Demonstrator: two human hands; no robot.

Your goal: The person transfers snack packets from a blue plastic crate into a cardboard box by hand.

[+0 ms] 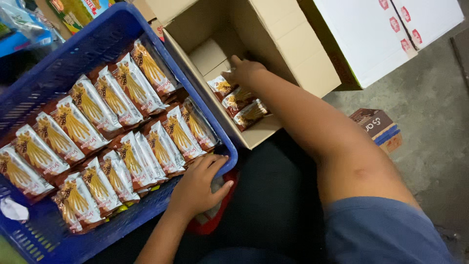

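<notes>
Reaching into the open cardboard box (293, 54) with my right hand (244, 72), I have the fingers curled down over the top of a short row of snack packets (239, 101) that lie along the box's near wall; the hand rests on the uppermost packet, but whether it is actually pinching one I cannot tell, since the fingertips are hidden behind the knuckles. The packets there are brown and white wrappers showing chocolate-coated sticks, three or so overlapping each other at a slant. The rest of the box looks bare cardboard, with its flaps folded outward. My left hand (198, 186) grips the near corner of the blue plastic crate (97, 34), fingers hooked over the rim and thumb pressed against the outside, so it is closed on the rim. Inside the crate lie many more packets (93, 137) of the same kind, set in two rough rows, each leaning on its neighbour. A crumpled white scrap (13, 209) sits in the crate's lower left corner. Beside the open box stands a closed white carton (371, 34), and a small brown box (377, 126) lies on the grey floor (430, 146) near my right elbow.
</notes>
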